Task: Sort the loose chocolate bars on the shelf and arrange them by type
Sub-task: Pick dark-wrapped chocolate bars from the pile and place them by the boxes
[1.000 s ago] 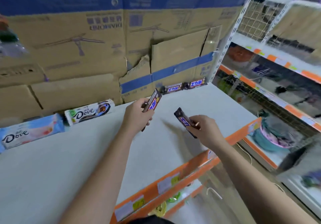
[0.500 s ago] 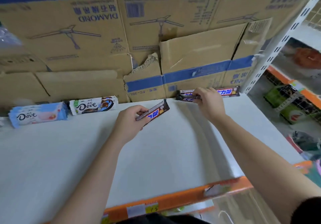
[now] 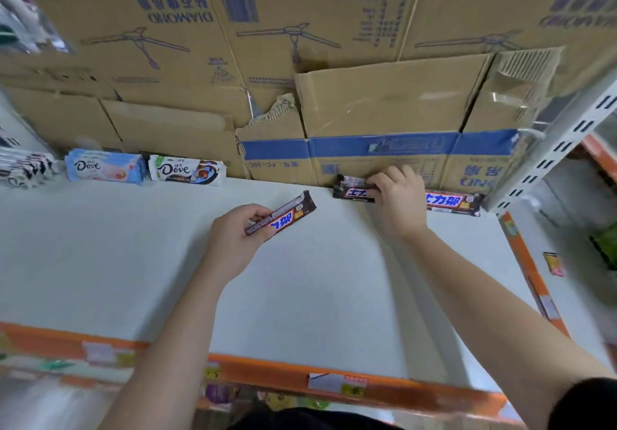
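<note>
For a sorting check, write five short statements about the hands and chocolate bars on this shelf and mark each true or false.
1. The left hand holds a brown bar over the shelf. True.
2. The right hand hangs empty beside the shelf. False: it holds the stacked bars at the back, against the cardboard boxes.
3. A blue Dove pack and a white Dove pack lie side by side at the back left. True.
4. The Dove packs touch the stacked bars. False: bare shelf separates them.
5. A single bar lies right of the right hand. True.
</note>
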A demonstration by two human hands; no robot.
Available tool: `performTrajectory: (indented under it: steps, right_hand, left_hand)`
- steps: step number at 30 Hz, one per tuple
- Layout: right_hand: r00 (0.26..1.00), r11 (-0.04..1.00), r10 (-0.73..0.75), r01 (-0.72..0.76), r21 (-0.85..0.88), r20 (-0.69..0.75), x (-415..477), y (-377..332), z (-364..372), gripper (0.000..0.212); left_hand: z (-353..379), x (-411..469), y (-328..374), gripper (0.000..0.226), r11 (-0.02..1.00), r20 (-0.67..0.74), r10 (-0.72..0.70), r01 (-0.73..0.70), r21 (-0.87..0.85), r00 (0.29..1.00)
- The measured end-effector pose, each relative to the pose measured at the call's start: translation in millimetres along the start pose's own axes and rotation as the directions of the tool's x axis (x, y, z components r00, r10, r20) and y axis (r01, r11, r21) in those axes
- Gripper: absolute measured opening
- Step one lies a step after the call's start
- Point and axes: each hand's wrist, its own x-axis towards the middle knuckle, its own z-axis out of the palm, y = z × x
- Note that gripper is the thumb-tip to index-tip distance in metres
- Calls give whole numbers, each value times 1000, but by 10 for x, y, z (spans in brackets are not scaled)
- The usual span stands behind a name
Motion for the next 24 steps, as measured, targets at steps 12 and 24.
performTrajectory:
  steps: [12, 24]
  right_hand:
    - [978, 955, -120, 66, 288, 173, -484, 328, -431, 15]
    - [945, 927, -220, 125, 353, 241, -1282, 557, -720, 25]
  left_hand:
    - [474, -12, 390, 16, 990, -5, -16, 15, -141, 1000]
    - [1655, 396, 1071, 27, 951, 262, 285, -307, 47, 922]
